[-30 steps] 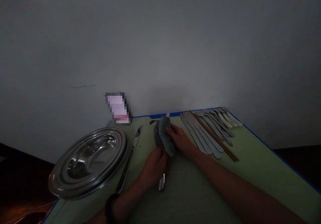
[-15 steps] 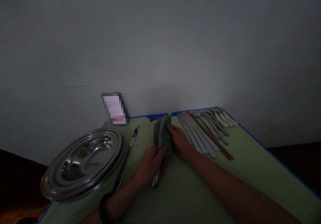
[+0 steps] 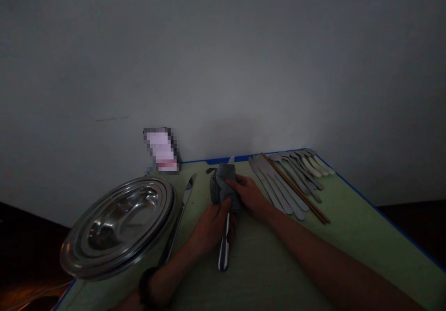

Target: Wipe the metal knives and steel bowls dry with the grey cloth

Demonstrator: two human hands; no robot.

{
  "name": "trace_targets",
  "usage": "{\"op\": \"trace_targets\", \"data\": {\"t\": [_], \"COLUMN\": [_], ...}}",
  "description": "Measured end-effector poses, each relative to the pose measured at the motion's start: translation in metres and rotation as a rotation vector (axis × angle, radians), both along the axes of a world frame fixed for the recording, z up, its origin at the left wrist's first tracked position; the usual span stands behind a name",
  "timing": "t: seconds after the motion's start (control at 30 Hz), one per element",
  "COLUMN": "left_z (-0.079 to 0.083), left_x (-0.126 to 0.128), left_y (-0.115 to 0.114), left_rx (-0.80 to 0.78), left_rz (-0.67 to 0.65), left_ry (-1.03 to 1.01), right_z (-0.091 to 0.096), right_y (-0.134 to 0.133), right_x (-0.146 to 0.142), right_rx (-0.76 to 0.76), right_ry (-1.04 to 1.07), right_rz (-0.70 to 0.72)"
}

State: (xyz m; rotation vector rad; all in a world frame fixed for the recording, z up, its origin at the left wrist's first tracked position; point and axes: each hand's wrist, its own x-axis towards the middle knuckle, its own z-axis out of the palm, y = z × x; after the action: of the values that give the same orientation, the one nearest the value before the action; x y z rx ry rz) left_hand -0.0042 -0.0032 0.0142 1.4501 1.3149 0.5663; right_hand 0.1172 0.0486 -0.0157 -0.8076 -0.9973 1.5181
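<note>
My left hand is closed around the handle of a metal table knife, whose handle end points toward me. The knife's blade runs into a bunched grey cloth, and its tip shows just beyond the cloth near the table's far edge. My right hand is closed on the cloth, pressing it around the blade. Both hands rest over the pale green table.
A stack of shiny metal plates sits at the left, with another knife lying beside it. A row of knives, spoons and wooden chopsticks lies at the right. A blurred-out upright object leans on the wall.
The knife has slid toward me out of the cloth, so more of its handle shows below my left hand. The cloth has shifted slightly under my right hand.
</note>
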Motion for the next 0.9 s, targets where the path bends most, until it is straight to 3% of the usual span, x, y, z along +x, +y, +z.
{"op": "trace_targets", "data": {"t": [0.23,0.43,0.73,0.9], "left_z": [-0.007,-0.01,-0.012,-0.01], "left_x": [-0.003,-0.003,-0.006,-0.004], "left_y": [0.003,0.006,0.008,0.006], "left_rx": [0.012,0.069,0.12,0.106], "left_rz": [-0.023,0.04,-0.018,-0.067], "left_ry": [-0.019,0.017,0.028,0.078], "right_z": [-0.001,-0.002,-0.001,-0.006], "right_y": [0.006,0.008,0.01,0.016], "right_x": [0.0,0.001,0.003,0.005], "right_rx": [-0.168,-0.174,-0.221,-0.292], "right_ry": [0.337,0.376,0.443,0.439], "right_rz": [-0.105,-0.164,-0.112,-0.179]}}
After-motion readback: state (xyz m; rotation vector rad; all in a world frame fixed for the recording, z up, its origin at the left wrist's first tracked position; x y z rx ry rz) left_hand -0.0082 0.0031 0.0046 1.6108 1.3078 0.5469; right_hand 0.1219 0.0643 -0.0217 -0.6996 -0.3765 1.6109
